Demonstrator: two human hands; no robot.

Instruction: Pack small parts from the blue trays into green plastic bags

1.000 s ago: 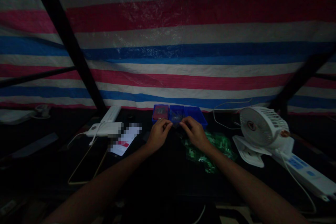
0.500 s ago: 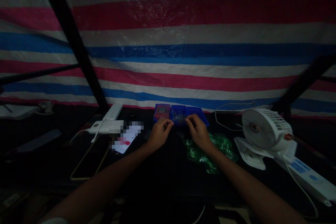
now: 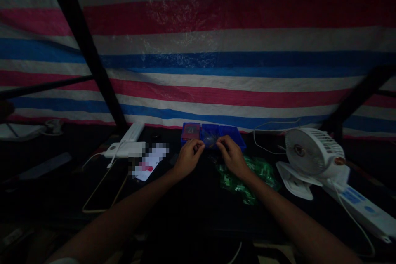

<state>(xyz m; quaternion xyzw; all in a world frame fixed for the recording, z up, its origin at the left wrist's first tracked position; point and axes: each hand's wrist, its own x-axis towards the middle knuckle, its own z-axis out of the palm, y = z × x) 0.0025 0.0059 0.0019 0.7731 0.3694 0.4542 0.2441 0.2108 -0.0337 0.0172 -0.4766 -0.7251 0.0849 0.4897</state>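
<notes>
The left hand [image 3: 188, 159] and right hand [image 3: 232, 159] have drawn closer, fingertips [image 3: 202, 143] pinched over the middle blue plastic bin [image 3: 210, 130]; whether they grasp anything cannot be told.

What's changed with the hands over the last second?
Very little. The left hand and right hand shifted only slightly, fingertips still close together at the blue plastic bins; nothing is visibly taken or let go. The green packets and white clip-on fan stayed put.
</notes>
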